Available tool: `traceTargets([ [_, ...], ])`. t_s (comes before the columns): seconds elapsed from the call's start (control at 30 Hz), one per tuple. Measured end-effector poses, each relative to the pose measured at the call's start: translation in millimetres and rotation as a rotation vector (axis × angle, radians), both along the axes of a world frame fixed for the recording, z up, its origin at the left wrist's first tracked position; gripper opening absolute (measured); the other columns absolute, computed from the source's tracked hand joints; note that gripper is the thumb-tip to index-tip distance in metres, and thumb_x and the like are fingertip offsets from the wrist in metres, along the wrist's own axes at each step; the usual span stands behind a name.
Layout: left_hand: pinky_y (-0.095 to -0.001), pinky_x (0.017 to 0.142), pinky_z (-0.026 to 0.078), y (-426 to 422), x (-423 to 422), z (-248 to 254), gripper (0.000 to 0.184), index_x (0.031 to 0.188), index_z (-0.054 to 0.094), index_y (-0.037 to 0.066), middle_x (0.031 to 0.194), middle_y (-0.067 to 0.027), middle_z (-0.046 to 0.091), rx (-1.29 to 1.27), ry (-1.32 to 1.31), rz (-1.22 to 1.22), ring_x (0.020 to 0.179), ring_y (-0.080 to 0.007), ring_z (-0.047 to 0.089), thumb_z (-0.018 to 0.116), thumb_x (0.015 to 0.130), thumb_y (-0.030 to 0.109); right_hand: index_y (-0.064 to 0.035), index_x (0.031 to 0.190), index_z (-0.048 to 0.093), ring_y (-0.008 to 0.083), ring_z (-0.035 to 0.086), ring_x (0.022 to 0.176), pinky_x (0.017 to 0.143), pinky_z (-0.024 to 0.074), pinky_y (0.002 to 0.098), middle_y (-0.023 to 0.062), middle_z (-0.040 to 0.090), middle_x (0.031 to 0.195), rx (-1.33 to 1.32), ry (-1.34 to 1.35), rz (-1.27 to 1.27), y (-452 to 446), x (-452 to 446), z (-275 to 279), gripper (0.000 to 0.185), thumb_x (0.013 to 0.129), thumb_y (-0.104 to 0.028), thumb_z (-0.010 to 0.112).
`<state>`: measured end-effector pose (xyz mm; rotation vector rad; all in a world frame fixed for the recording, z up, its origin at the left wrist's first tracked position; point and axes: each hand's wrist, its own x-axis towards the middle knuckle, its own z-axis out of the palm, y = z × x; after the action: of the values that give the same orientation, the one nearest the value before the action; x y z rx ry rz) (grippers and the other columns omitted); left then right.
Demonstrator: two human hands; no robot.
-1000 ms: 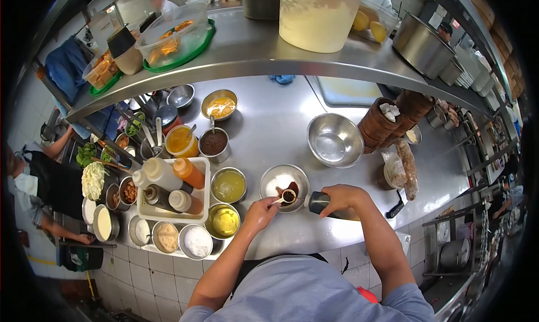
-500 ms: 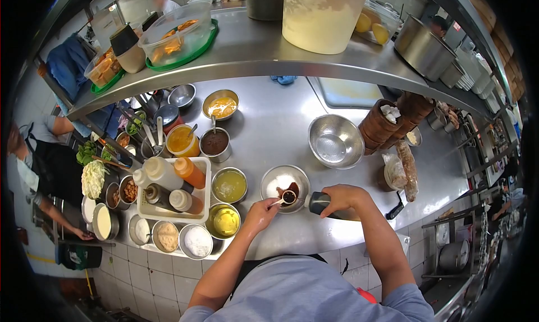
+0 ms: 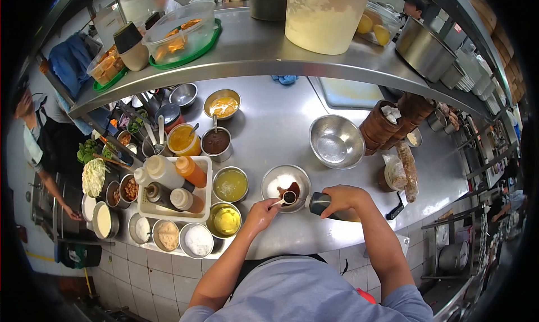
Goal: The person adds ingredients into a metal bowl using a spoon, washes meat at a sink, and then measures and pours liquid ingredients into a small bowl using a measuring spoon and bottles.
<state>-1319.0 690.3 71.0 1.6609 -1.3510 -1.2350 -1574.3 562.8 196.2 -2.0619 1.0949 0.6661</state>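
Note:
A metal bowl (image 3: 301, 176) on the steel counter holds white granules and a pool of dark brown liquid. Over its near side, my left hand (image 3: 260, 215) grips a measuring spoon (image 3: 288, 198) filled with dark liquid. My right hand (image 3: 343, 197) is wrapped round a dark squeeze bottle (image 3: 321, 203), tipped sideways with its nozzle pointing at the spoon. Left of my left hand stand a bowl of yellow oil (image 3: 226, 220) and a bowl of cloudy yellow-green liquid (image 3: 230, 184).
At left, a white tray (image 3: 208, 183) holds several sauce bottles. A perforated metal bowl (image 3: 337, 142), wrapped rolls (image 3: 408, 165) and a black-handled knife (image 3: 394, 210) lie to the right. Overhead runs a steel shelf (image 3: 247, 67). A co-worker (image 3: 53, 137) stands at far left.
My hands, the spoon and the bottle keep nearly the same places. The co-worker at left has shifted upright, and a person behind the shelf at right shows more.

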Motion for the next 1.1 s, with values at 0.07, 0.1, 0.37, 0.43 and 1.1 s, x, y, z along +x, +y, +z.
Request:
traceTargets([
  [0.07, -0.0304, 0.077, 0.049, 0, 0, 1, 0.032, 0.117, 0.065, 0.002, 0.09, -0.0134, 0.07, 0.004, -0.008, -0.005, 0.082, -0.0158, 0.063, 0.06, 0.092, 0.022, -0.0038, 0.116, 0.06, 0.0335, 0.062, 0.103, 0.089, 0.0476, 0.0392, 0.0176, 0.066, 0.11, -0.002, -0.002, 0.003, 1, 0, 0, 0.075, 0.062, -0.052, 0.08],
  [0.1, -0.0304, 0.077, 0.049, 0, 0, 0, 0.032, 0.117, 0.065, 0.002, 0.09, -0.0134, 0.07, 0.004, -0.008, -0.005, 0.082, -0.0158, 0.063, 0.06, 0.092, 0.022, -0.0038, 0.116, 0.06, 0.0337, 0.062, 0.103, 0.089, 0.0476, 0.0392, 0.0176, 0.066, 0.11, 0.0, -0.008, -0.003, 1, 0, 1, 0.075, 0.062, -0.052, 0.08],
  [0.37, -0.031, 0.078, 0.049, 1, 0, 2, 0.033, 0.118, 0.064, 0.002, 0.097, -0.0158, 0.07, -0.062, 0.029, 0.021, 0.085, -0.0182, 0.064, 0.06, 0.092, 0.022, -0.0056, 0.12, 0.058, 0.0339, 0.062, 0.105, 0.09, 0.0472, 0.0395, 0.0177, 0.066, 0.11, 0.02, -0.107, -0.035, 5, -7, -14, 0.076, 0.062, -0.047, 0.083],
  [0.43, -0.0317, 0.078, 0.049, -1, -1, 4, 0.032, 0.117, 0.065, 0.003, 0.096, -0.0162, 0.069, -0.105, -0.023, 0.036, 0.084, -0.0209, 0.064, 0.06, 0.092, 0.022, -0.0071, 0.123, 0.055, 0.0324, 0.061, 0.107, 0.092, 0.0462, 0.0386, 0.0166, 0.065, 0.113, -0.002, -0.193, -0.058, 7, -12, -23, 0.077, 0.063, -0.046, 0.083],
  [1.1, -0.0346, 0.062, 0.047, -17, -13, 97, 0.034, 0.107, 0.072, 0.016, 0.084, -0.0065, 0.056, -0.759, -0.644, 0.258, 0.072, -0.0235, 0.056, 0.068, 0.078, -0.001, -0.0059, 0.124, 0.05, 0.0186, 0.057, 0.112, 0.098, 0.0442, 0.0338, 0.0079, 0.061, 0.119, 0.112, -0.975, -0.539, 47, -68, -76, 0.07, 0.066, -0.02, 0.088],
])
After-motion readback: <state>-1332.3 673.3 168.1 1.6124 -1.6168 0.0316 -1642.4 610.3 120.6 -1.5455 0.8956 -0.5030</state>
